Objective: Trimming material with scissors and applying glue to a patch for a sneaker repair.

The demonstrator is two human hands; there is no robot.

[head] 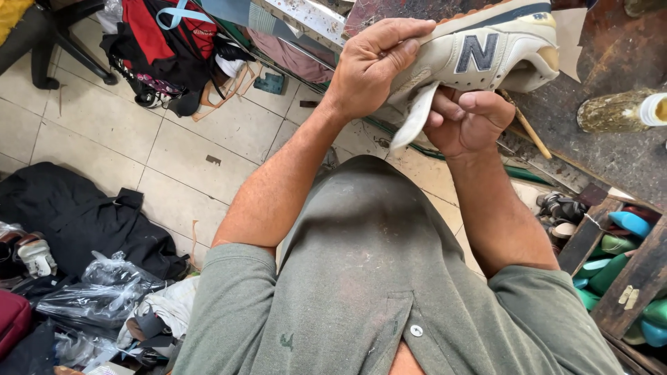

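A beige sneaker [500, 48] with a dark side letter and an orange-edged sole is held up in front of my chest, on its side. My left hand [368, 66] is closed over its heel end, fingers on top. My right hand [467, 119] sits just below the shoe, fingers curled around a white insole or tongue piece [415, 118] that hangs out of the opening. The inside of the shoe is hidden by my hands.
A stained dark workbench [611, 48] carries a grimy bottle [622, 111] at the right. A wooden crate [643, 271] of green and blue shoe forms stands at lower right. Black cloth [83, 215], plastic bags [97, 292] and a bag pile [167, 48] lie on the tiled floor.
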